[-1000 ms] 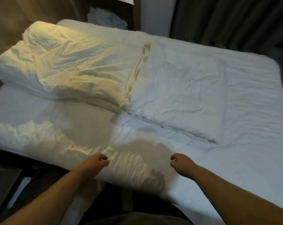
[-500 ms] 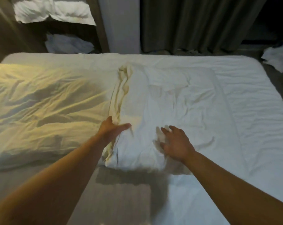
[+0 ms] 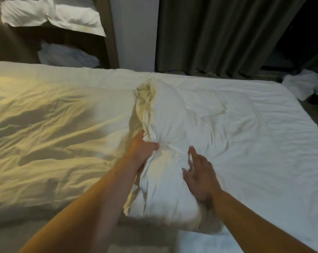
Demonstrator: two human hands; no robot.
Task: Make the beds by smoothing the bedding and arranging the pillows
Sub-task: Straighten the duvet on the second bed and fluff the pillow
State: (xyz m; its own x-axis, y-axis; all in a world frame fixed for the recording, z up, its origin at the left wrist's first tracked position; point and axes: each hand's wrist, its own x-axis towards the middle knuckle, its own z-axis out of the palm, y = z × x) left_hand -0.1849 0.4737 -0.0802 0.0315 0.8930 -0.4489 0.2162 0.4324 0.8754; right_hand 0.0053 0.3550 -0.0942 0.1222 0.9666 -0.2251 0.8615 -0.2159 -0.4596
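A white pillow (image 3: 218,128) lies flat on the bed (image 3: 282,161), right of centre. Its left edge is bunched up into a raised fold. My left hand (image 3: 142,150) grips that bunched fabric, fingers sunk into the cloth. Just to the right, my right hand (image 3: 202,172) rests on the pillow with fingers spread and straight. A second pillow (image 3: 45,139), creased and lit yellow, lies to the left and touches the first one.
Dark curtains (image 3: 218,33) hang behind the bed. White linen (image 3: 50,17) sits on a shelf at top left, with more crumpled cloth (image 3: 67,55) below it. A white cloth (image 3: 306,84) lies on the floor past the bed's far right corner.
Both hands left the bed's near edge and reached onto the right pillow. My left hand has closed on the pillow's left edge and bunched it upward. My right hand slid toward me.
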